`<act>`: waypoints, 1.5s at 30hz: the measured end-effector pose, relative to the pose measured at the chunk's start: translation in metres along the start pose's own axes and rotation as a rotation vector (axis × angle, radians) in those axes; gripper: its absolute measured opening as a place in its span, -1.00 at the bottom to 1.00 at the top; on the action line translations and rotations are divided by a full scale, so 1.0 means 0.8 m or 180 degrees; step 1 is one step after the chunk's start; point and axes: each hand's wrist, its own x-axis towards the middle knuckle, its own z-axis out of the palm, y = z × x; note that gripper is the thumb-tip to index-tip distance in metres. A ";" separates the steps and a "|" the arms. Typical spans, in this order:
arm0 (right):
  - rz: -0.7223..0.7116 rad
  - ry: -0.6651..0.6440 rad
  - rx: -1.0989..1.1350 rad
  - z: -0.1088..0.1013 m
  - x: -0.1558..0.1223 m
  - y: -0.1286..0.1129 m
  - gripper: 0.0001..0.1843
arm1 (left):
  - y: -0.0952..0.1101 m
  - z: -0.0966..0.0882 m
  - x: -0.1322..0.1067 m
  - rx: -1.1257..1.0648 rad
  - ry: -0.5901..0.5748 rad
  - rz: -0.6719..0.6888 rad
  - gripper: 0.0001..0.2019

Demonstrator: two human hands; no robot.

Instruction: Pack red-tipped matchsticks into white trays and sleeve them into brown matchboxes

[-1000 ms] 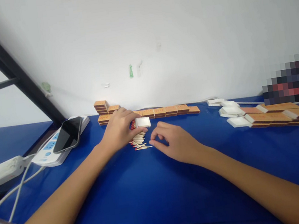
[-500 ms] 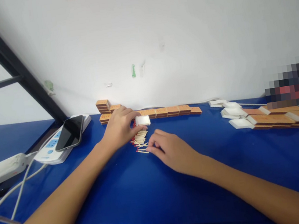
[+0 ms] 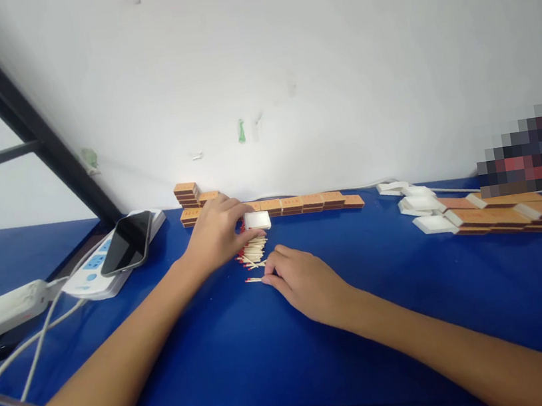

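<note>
My left hand (image 3: 222, 230) is closed around the left end of a small white matchbox tray (image 3: 257, 220), its thumb at the near side. The tray looks bare inside. Below it a heap of red-tipped matches (image 3: 253, 251) lies on the blue table, partly covered by my left thumb. My right hand (image 3: 305, 285) is closed in a pinch on a few matches (image 3: 253, 279), their red heads pointing left, just in front of the heap.
A row of orange matchboxes (image 3: 301, 204) runs along the wall, with a taller stack (image 3: 186, 195) at its left end. More stacked matchboxes (image 3: 495, 218) and white trays (image 3: 433, 224) stand at right. A phone (image 3: 128, 242) rests on a power strip (image 3: 93, 282) at left, among white cables.
My right hand has drawn slightly left and toward me, bringing the pinched matches away from the heap and closer together. My left hand and the tray stay in nearly the same place.
</note>
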 end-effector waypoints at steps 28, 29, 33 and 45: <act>-0.0646 0.1248 0.0320 -0.021 0.009 0.043 -0.89 | 0.014 0.001 0.001 -0.0259 0.0100 0.0077 -0.63; -0.0647 0.1116 0.0354 -0.015 0.010 0.041 -0.93 | 0.012 0.000 0.001 -0.0222 0.0084 0.0038 -0.64; -0.0677 0.0726 0.0430 0.006 0.018 0.038 -0.96 | 0.008 -0.001 0.001 -0.0131 0.0109 0.0014 -0.66; -0.0543 0.0323 0.0388 -0.022 0.000 0.051 -0.90 | 0.006 0.000 0.000 -0.0063 0.0019 0.0028 -0.67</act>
